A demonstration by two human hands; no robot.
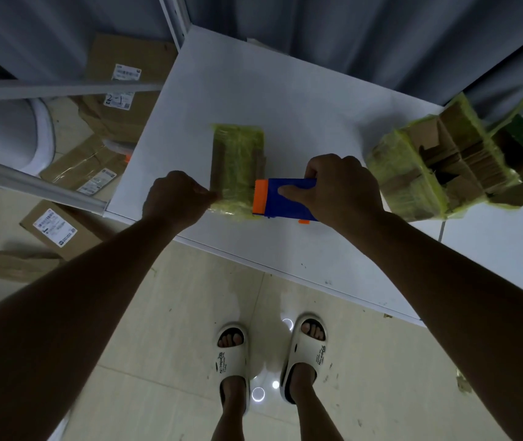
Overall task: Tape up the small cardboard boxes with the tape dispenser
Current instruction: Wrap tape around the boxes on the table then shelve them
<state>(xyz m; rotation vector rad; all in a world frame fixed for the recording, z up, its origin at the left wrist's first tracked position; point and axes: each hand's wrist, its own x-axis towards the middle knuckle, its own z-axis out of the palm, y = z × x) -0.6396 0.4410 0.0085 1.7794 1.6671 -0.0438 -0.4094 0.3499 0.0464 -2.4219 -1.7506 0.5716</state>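
On my feed, a small cardboard box wrapped in yellow-green tape (238, 167) lay near the front-left edge of the white tabletop (285, 100). The left hand (176, 198) pinched the box's near-left corner with curled fingers. The right hand (343, 189) gripped the blue tape dispenser with an orange front edge (282, 198), that edge against the box's right side. A heap of taped cardboard boxes (444, 163) sat at the tabletop's right.

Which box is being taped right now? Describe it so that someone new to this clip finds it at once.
Start at the white table. Near its front edge, between the two hands, lies a small cardboard box wrapped in yellow-green tape; the left hand holds its near left corner and the right hand presses the blue and orange tape dispenser against it. Unlike the pile of taped boxes at the table's right end, it lies alone.
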